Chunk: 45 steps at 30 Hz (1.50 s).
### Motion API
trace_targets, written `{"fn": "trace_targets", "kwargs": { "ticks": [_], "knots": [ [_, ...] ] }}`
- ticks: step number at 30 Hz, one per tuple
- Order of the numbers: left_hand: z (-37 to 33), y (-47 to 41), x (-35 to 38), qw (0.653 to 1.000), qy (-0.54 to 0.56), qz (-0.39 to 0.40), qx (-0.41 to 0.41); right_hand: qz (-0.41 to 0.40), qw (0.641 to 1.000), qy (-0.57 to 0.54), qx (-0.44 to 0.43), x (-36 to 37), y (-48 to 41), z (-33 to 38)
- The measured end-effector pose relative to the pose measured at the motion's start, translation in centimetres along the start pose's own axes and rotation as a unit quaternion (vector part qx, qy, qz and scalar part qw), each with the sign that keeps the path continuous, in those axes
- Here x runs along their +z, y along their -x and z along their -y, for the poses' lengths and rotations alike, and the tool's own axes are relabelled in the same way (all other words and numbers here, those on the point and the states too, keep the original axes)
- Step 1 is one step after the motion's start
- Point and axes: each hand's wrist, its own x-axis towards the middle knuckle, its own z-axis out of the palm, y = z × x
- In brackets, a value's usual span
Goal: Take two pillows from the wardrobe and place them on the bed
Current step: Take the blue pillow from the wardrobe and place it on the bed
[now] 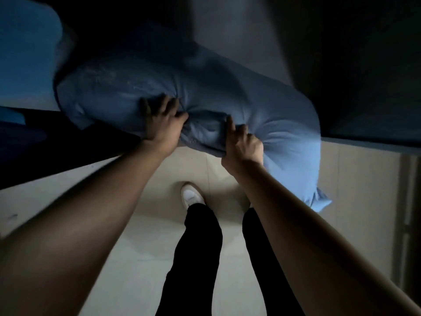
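Observation:
A large blue pillow point(205, 92) hangs in the air in front of me, stretched from upper left to lower right, its lower corner near the floor. My left hand point(163, 123) grips its near edge, fingers bunched into the fabric. My right hand point(242, 144) grips the same edge a little to the right, forefinger raised. A second blue pillow-like shape point(25, 53) lies in the dark wardrobe point(353, 76) at the upper left; the view is dim and blurred.
Pale tiled floor point(141, 258) lies below. My legs in black trousers and a white shoe point(191, 196) stand under the pillow. A dark shelf edge point(34, 156) runs on the left. A door frame or rail point(407, 213) stands at the right.

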Motion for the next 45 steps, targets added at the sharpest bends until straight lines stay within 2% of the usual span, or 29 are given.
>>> {"fn": "trace_targets", "kwargs": {
  "ticks": [5, 10, 14, 21, 29, 37, 45],
  "knots": [
    [-3.5, 3.9, -1.2, 0.999, 0.000, -0.022, 0.032, -0.044, 0.999, -0.021, 0.000, -0.2, 5.3, -3.9],
    [-5.5, 5.6, -6.9, 0.988, 0.034, -0.129, 0.074, -0.153, 0.987, -0.033, 0.023, -5.0, 9.5, -7.3],
    [-6.4, 9.1, -11.9, 0.978, 0.037, -0.180, 0.097, -0.183, 0.981, -0.046, 0.038, -9.4, 14.2, -8.1],
    [-9.3, 17.5, -17.6, 0.965, 0.044, -0.167, 0.199, -0.183, 0.976, -0.069, 0.098, -8.9, 27.2, -8.9],
    [-18.8, 30.7, -20.7, 0.928, 0.052, -0.197, 0.312, -0.224, 0.949, -0.107, 0.193, -4.3, 44.6, -13.0],
    [-29.6, 45.9, -25.3, 0.897, 0.009, -0.235, 0.374, -0.261, 0.935, -0.135, 0.197, -3.1, 62.8, -18.7],
    [-40.7, 58.2, -33.7, 0.823, -0.026, -0.321, 0.467, -0.369, 0.884, -0.127, 0.256, -6.0, 79.0, -27.2]
  ]
}}
